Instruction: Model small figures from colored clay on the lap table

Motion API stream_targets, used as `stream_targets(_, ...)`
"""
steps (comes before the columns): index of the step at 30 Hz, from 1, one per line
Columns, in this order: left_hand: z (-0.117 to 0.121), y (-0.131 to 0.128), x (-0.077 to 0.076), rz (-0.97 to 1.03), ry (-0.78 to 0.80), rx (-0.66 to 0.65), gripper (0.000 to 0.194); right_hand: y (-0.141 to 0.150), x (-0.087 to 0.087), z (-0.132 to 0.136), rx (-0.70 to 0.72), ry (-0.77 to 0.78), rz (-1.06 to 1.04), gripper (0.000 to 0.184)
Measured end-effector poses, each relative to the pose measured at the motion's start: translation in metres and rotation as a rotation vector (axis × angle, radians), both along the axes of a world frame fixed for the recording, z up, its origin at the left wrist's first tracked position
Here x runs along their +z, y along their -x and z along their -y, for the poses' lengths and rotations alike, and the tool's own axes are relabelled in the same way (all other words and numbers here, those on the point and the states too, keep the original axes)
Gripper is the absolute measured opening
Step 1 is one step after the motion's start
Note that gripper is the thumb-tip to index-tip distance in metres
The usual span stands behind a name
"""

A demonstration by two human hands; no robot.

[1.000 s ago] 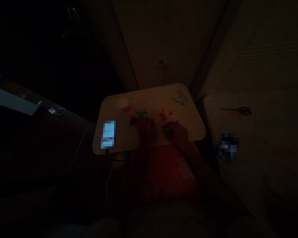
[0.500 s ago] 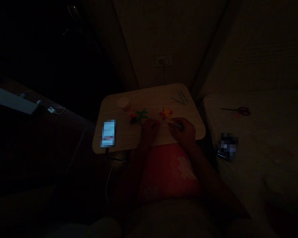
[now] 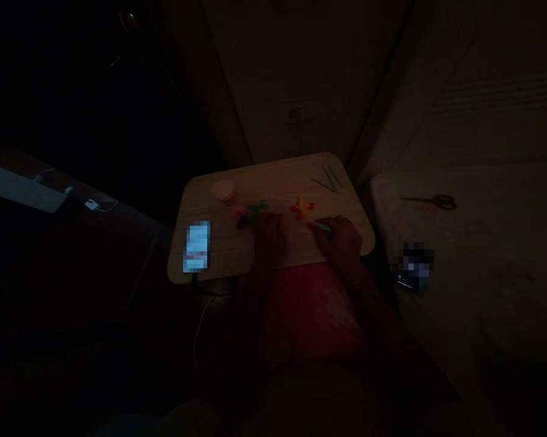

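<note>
The scene is very dark. My right hand (image 3: 341,240) is closed around a slim pale stick-like tool (image 3: 322,227), with a small red piece (image 3: 310,225) at its tip. Just beyond it on the small wooden table (image 3: 273,176) lies a cluster of yellow-orange and red pieces (image 3: 303,206). My left hand (image 3: 271,237) rests low over the table, close to some green pieces (image 3: 257,209). Whether its fingers hold anything is lost in the dark. Dark and reddish lumps (image 3: 242,220) sit beside the green pieces.
A round lidded tub (image 3: 224,190) stands at the back left, and a lit phone (image 3: 197,246) lies at the left edge. Several thin green sticks (image 3: 328,179) are at the back right. Scissors (image 3: 437,201) and a dark device (image 3: 415,268) lie on the light surface at right.
My left hand has moved left, away from the right hand and towards the green pieces. The tool in my right hand now shows more clearly, with red at its tip.
</note>
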State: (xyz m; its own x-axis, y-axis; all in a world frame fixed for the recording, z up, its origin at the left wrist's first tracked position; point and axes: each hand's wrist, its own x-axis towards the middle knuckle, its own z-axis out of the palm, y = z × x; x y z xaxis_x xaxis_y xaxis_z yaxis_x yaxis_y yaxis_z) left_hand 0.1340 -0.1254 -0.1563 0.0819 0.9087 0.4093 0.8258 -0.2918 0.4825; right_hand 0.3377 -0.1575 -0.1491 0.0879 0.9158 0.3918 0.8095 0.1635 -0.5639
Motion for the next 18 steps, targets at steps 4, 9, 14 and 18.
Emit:
stream_targets(4, 0.002, 0.0, 0.005, -0.005, -0.034, -0.032, 0.029, 0.005, 0.001, -0.008, 0.067, 0.035, 0.12, 0.028)
stream_targets(9, 0.006, -0.001, 0.011, -0.029, -0.032, -0.185, 0.025, 0.008, 0.006, -0.011, 0.147, 0.06, 0.144, 0.024)
stream_targets(14, 0.005, -0.003, 0.006, -0.04, 0.031, -0.408, 0.015, 0.007, 0.003, -0.006, 0.277, 0.08, 0.088, 0.025)
stream_targets(18, 0.004, -0.002, 0.002, -0.006, 0.087, -0.473, 0.009, 0.009, 0.002, 0.001, 0.325, 0.09, 0.081, 0.024)
